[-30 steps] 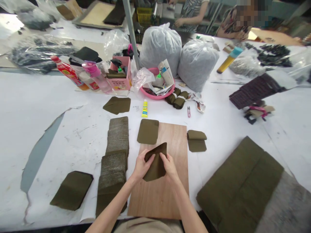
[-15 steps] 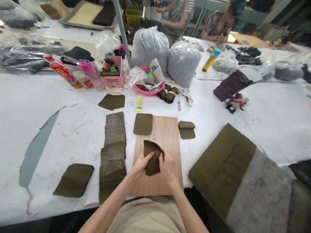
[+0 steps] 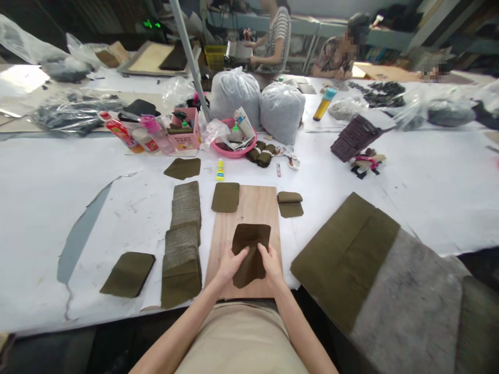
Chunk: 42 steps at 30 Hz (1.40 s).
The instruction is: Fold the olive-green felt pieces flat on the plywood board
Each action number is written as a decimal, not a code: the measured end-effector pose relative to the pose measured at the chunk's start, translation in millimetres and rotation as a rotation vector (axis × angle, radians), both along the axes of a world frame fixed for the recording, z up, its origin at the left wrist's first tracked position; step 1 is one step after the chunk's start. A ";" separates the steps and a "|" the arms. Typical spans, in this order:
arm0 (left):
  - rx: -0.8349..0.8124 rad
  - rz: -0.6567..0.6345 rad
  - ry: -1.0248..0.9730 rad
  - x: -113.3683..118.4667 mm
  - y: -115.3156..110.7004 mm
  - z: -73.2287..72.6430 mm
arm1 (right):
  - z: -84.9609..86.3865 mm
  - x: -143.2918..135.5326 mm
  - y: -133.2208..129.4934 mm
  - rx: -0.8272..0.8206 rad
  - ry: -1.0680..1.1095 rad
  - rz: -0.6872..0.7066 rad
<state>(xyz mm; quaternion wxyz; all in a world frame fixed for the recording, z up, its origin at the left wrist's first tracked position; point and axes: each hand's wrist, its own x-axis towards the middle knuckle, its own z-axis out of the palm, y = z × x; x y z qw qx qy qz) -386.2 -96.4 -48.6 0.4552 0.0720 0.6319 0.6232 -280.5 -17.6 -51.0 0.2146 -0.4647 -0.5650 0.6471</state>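
Between my two hands is a dark olive fabric piece (image 3: 251, 265), held above a wooden board (image 3: 257, 202). My left hand (image 3: 231, 265) grips its left edge, thumb on top. On the opposite edge my right hand (image 3: 272, 262) pinches it the same way, and the piece bows slightly. The fingers beneath the fabric are hidden. A flat olive square (image 3: 225, 197) lies over the board's upper left corner. Just right of the board is a folded olive piece (image 3: 290, 204). To the left stretches an overlapping row of olive pieces (image 3: 181, 280).
Another olive stack (image 3: 128, 274) lies farther left, and large olive and grey sheets (image 3: 343, 259) lie at the right. Beyond the board are a yellow glue tube (image 3: 220, 170), small pink snips (image 3: 278, 170), a pink basket (image 3: 236, 154) and bottles (image 3: 120, 131). Two people work across the table.
The fabric piece in my hands has opened out flatter, its curled upper right corner now spread. Both hands still hold it. The camera view has shifted and tilted up slightly.
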 end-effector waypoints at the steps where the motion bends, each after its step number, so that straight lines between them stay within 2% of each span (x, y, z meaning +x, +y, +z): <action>1: -0.006 0.000 0.032 4.2 0.4 0.6 | 1.4 4.4 0.7 -0.015 -0.020 0.019; 3: -0.024 0.006 -0.054 11.4 0.7 1.2 | 5.4 12.5 1.4 0.099 -0.113 0.067; 6: -0.023 0.028 -0.314 19.4 0.3 2.7 | 9.9 21.5 -0.1 0.298 -0.164 0.077; 8: 0.015 0.043 -0.298 24.2 0.5 5.4 | 8.2 24.8 -1.2 0.233 -0.081 0.031; 11: 0.028 0.044 -0.038 30.9 1.4 9.6 | 1.5 27.6 0.0 -0.012 0.026 0.004; 12: 0.011 0.046 0.023 32.6 1.4 10.3 | -0.2 28.5 0.8 -0.034 0.010 0.023; 14: -0.018 0.046 -0.008 35.1 0.8 10.3 | -1.3 30.5 1.9 0.061 -0.070 0.074; 16: -0.026 0.037 -0.194 36.6 -0.5 9.4 | 0.0 32.6 1.7 0.209 -0.112 0.078; 17: -0.018 0.035 -0.275 37.2 -1.2 9.2 | 0.8 33.7 1.3 0.233 -0.095 0.069; 19: 0.014 0.037 -0.292 38.8 -2.1 9.9 | 1.2 36.0 0.8 0.142 -0.014 0.035; 22: 0.037 0.030 -0.039 41.5 -2.0 12.3 | -1.2 40.3 1.3 -0.081 0.047 0.048; 24: 0.017 0.020 0.031 42.9 -2.1 12.4 | -2.9 43.2 1.1 -0.027 -0.021 0.091; 27: -0.008 0.010 -0.172 44.0 -3.2 9.6 | -3.7 45.5 -1.3 0.238 -0.117 0.097; 28: -0.006 0.009 -0.240 44.1 -3.6 8.8 | -4.0 45.8 -2.1 0.271 -0.113 0.084; 30: 0.002 0.008 -0.234 44.4 -3.7 8.3 | -5.8 46.3 -2.8 0.188 -0.068 0.056; 32: -0.003 0.015 -0.067 44.5 -3.1 9.3 | -9.0 47.6 -2.1 0.033 -0.035 0.055; 34: -0.020 0.031 0.043 44.6 -2.3 10.3 | -12.4 50.0 -1.3 0.007 -0.061 0.083; 37: -0.036 0.013 -0.145 45.3 -2.0 9.3 | -14.7 54.3 -2.5 0.209 -0.143 0.097; 39: -0.034 -0.001 -0.285 46.5 -2.1 7.8 | -14.4 56.3 -4.0 0.282 -0.129 0.073; 40: -0.031 0.003 -0.296 47.4 -1.9 7.4 | -14.0 57.0 -4.4 0.256 -0.096 0.059; 42: -0.025 0.005 -0.210 49.2 -1.4 7.7 | -13.8 57.8 -4.4 0.091 -0.022 0.045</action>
